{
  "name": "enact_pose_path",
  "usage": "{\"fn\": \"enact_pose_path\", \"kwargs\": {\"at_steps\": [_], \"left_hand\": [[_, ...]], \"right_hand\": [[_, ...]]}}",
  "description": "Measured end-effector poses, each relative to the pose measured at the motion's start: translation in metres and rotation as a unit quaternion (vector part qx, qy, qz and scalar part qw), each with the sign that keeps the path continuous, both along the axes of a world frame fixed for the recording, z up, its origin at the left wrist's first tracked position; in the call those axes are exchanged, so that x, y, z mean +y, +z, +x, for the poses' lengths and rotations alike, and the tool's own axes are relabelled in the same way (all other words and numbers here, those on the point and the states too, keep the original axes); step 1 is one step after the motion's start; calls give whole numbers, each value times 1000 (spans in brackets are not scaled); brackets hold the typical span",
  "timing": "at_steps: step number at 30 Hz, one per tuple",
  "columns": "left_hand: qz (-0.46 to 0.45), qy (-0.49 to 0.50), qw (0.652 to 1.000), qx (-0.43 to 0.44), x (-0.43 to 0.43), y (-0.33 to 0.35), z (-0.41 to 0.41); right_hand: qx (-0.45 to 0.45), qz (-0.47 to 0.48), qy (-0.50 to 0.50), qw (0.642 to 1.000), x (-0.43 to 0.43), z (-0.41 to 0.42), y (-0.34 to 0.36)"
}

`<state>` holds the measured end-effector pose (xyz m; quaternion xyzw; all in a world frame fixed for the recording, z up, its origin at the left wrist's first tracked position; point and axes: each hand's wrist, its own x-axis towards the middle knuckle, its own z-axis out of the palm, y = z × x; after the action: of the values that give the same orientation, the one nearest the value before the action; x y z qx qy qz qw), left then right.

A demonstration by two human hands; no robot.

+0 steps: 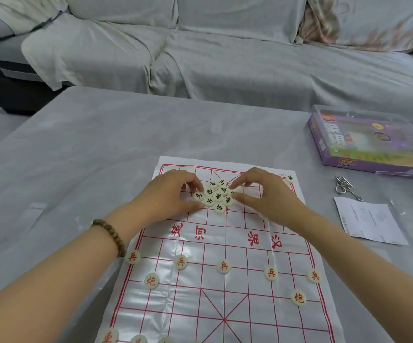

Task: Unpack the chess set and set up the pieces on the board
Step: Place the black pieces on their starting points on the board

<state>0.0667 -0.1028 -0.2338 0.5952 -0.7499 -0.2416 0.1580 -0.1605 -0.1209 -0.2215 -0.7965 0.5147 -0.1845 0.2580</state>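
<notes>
A thin white plastic board [200,305] printed with a red grid lies on the bench [89,149], which is draped in a grey cloth, and fills the lower middle of the frame. On the upper half of the board sits a heap [216,195] of cream round pieces with black characters, packed together and partly overlapping.

Both hands meet at this heap. The left hand [173,191] comes in from the lower left with its fingers curled, and its thumb and fingertips touch the heap's left edge, cupping it. The right hand [262,194] reaches in from the lower right. Its forefinger and thumb are stretched toward the heap's right edge and pinch a piece there, while the other fingers are bent behind. A brown bead bracelet [109,233] circles the left wrist.

One lone black-lettered piece [290,178] stands at the board's upper right corner. Across the lower half runs a row of five red-lettered soldier pieces [223,266], well apart from one another. Two red-lettered cannon pieces [151,280] sit just below the row, one toward each side. More red pieces [109,336] are cut off by the bottom edge.

At the right of the frame lie a purple printed box [369,142], a metal ring puzzle [344,186] and a white paper leaflet [369,219]. A grey-covered sofa [225,58] spans the top.
</notes>
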Motion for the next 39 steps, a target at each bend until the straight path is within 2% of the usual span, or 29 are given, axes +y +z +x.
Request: {"fn": "enact_pose_path", "kwargs": {"at_steps": [9, 23, 34, 37, 39], "left_hand": [[-2, 6, 1000, 20, 2, -1, -1], [-7, -16, 1000, 14, 9, -1, -3], [-38, 5, 999, 34, -6, -1, -4], [-66, 44, 995, 64, -7, 1, 22], [-63, 68, 994, 53, -5, -2, 42]], "right_hand": [[80, -39, 61, 994, 11, 23, -8], [51, -28, -3, 998, -1, 12, -4], [148, -41, -3, 988, -5, 23, -5], [106, -47, -2, 993, -5, 25, 5], [51, -41, -6, 998, -7, 35, 12]]}}
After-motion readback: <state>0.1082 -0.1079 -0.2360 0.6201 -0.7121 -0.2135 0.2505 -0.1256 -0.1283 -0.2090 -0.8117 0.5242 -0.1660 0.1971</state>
